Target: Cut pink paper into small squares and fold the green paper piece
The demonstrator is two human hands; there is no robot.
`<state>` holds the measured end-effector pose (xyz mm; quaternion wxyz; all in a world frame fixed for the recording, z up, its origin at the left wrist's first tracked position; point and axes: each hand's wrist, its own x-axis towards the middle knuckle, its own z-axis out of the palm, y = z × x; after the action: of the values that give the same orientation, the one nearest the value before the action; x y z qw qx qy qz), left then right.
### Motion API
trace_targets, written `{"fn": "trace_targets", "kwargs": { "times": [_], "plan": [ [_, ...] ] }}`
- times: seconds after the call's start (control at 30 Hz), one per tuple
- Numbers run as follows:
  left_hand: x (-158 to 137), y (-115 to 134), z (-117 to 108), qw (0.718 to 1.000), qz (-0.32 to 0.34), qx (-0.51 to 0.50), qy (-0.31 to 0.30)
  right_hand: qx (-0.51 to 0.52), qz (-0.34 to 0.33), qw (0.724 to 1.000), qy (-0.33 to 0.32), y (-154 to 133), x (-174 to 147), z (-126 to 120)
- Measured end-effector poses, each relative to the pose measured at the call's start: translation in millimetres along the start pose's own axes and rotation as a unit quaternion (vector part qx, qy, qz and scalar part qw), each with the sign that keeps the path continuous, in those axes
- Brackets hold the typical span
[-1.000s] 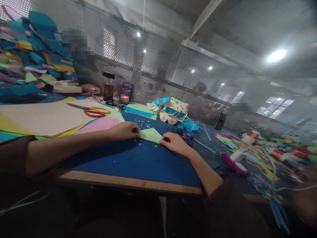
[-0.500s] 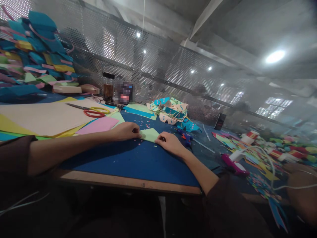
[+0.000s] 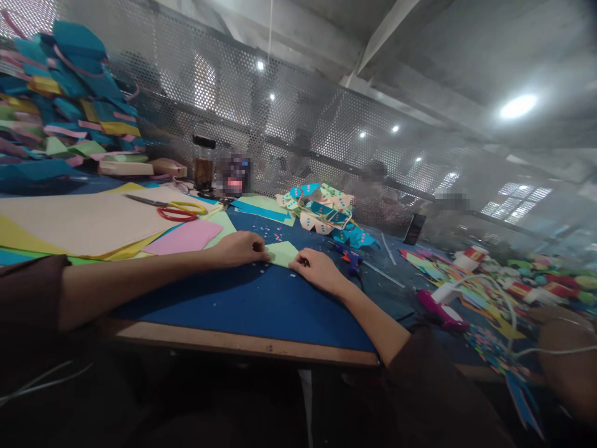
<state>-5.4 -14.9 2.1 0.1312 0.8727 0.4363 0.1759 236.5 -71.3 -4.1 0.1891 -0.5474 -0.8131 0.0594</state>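
Note:
A small pale green piece of paper or felt (image 3: 282, 254) lies on the blue tabletop (image 3: 252, 305) between my two hands. My left hand (image 3: 240, 247) is closed, its thumb and fingers pinching the piece's left corner. On the opposite side, my right hand (image 3: 318, 269) has its fingertips curled in and closed on the right corner. Tiny pink and pale bits (image 3: 273, 233) are scattered just behind the piece. A blue hot glue gun (image 3: 349, 258) rests to the right of my right hand.
Scissors with red and yellow handles (image 3: 180, 211) lie on stacked coloured sheets (image 3: 93, 221) at left. Dotted cut-outs (image 3: 321, 214) are heaped behind my hands. A dark-lidded jar (image 3: 204, 165) stands at the back. A magenta glue gun (image 3: 443, 311) lies at right, near another person's arm (image 3: 566, 354).
My left hand has shifted slightly right and my right hand slightly left, along the green piece. The other things keep their places.

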Motion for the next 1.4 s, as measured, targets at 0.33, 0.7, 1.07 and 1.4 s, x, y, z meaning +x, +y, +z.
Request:
{"fn": "trace_targets", "kwargs": {
  "times": [0.33, 0.7, 1.07, 1.4],
  "plan": [
    [1.7, -0.3, 3.9, 1.0, -0.013, 0.008, 0.01, -0.01, 0.025, 1.0, 0.004, 1.8, 4.9, 4.8],
    [1.2, 4.3, 1.6, 1.0, -0.013, -0.011, 0.005, 0.048, 0.029, 0.998, 0.001, -0.3, 8.3, 6.0],
    [2.7, 6.5, 3.5, 0.996, 0.004, -0.084, -0.02, 0.093, 0.01, 0.996, -0.005, -2.8, 9.8, 5.6],
    [3.4, 11.8, 5.8, 0.998, -0.024, -0.057, -0.005, 0.097, 0.021, 0.995, -0.007, -4.5, 12.1, 6.9]
  ]
}}
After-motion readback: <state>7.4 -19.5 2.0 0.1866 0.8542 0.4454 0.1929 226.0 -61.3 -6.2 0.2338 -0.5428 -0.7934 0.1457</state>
